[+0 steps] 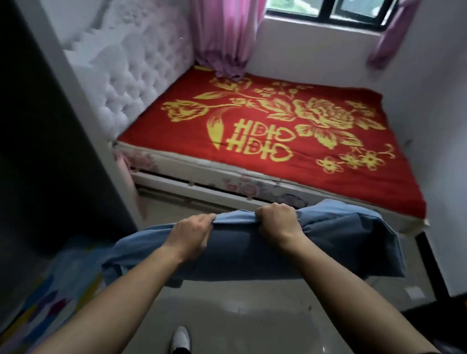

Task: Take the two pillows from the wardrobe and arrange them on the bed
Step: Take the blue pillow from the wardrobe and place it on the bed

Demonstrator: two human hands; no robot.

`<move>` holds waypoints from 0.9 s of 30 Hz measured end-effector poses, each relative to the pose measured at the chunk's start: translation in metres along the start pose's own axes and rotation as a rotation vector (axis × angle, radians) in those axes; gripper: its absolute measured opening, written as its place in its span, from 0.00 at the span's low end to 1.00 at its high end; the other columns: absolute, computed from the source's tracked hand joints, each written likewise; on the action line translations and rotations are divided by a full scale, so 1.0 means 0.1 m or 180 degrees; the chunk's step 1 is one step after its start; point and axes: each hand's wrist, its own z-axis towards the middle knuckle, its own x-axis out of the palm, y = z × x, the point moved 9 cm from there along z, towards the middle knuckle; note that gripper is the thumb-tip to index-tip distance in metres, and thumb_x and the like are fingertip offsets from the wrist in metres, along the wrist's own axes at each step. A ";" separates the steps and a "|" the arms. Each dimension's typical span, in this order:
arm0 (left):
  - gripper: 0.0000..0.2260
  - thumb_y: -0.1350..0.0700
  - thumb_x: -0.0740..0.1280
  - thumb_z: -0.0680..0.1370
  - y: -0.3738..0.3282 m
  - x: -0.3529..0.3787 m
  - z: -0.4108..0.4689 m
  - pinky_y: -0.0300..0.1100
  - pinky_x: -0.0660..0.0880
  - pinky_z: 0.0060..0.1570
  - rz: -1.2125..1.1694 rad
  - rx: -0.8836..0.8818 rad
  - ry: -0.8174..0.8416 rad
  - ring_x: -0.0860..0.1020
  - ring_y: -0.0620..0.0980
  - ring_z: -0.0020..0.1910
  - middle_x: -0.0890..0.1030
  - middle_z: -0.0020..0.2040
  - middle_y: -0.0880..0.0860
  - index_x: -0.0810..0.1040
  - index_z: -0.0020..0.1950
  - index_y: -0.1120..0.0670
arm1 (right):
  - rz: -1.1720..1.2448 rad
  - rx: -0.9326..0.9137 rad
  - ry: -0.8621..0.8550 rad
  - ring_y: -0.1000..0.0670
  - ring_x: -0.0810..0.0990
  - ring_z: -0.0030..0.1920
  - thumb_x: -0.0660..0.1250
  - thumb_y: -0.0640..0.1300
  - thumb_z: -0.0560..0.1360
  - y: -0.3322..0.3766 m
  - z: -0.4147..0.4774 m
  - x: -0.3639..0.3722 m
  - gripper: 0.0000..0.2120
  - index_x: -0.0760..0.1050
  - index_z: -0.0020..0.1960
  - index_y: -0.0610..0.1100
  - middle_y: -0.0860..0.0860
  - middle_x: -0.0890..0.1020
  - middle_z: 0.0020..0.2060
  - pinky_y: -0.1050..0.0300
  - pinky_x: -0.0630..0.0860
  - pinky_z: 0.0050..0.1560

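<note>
Slippage is your risk: both your left hand [192, 230] and right hand [277, 220] are fisted only on the top edge of the blue pillow [319, 243], hanging above the floor short of the bed [254, 175].

Head camera looks forward-down, near the bed [268, 176].

This is a home bedroom: beyond the gripping hands stands a bed with red, gold-flowered cover [271, 129], a white tufted padded headboard [128, 81] and pink curtains [226, 29].
</note>
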 end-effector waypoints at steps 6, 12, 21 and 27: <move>0.54 0.32 0.72 0.63 0.21 0.37 0.36 0.55 0.58 0.74 0.0425 -0.0055 0.0899 0.56 0.55 0.77 0.58 0.79 0.51 0.46 0.80 0.47 | -0.0042 0.0150 -0.0049 0.41 0.82 0.49 0.63 0.40 0.69 -0.18 0.27 -0.13 0.10 0.81 0.47 0.47 0.46 0.85 0.45 0.53 0.74 0.44; 0.20 0.50 0.64 0.68 0.39 0.15 1.12 0.49 0.76 0.46 0.0223 -0.0261 0.0448 0.81 0.60 0.47 0.84 0.46 0.54 0.72 0.60 0.42 | 0.0143 0.0173 0.0066 0.43 0.81 0.52 0.63 0.40 0.68 -0.41 0.70 -0.37 0.15 0.80 0.52 0.49 0.49 0.85 0.48 0.52 0.73 0.46; 0.14 0.54 0.63 0.69 0.53 -0.17 1.95 0.44 0.72 0.38 0.0749 0.0436 0.0301 0.81 0.57 0.44 0.84 0.45 0.52 0.75 0.53 0.48 | 0.0232 0.0138 0.0965 0.42 0.66 0.73 0.72 0.63 0.67 -0.44 1.40 0.05 0.51 0.49 0.80 0.50 0.46 0.63 0.75 0.47 0.64 0.72; 0.16 0.55 0.64 0.68 0.93 -0.28 2.55 0.43 0.66 0.35 0.0827 0.0380 0.0231 0.81 0.56 0.43 0.84 0.43 0.50 0.77 0.55 0.45 | 0.0409 0.0040 0.0780 0.44 0.70 0.69 0.77 0.61 0.63 -0.48 2.17 0.31 0.55 0.48 0.79 0.54 0.49 0.68 0.72 0.47 0.68 0.68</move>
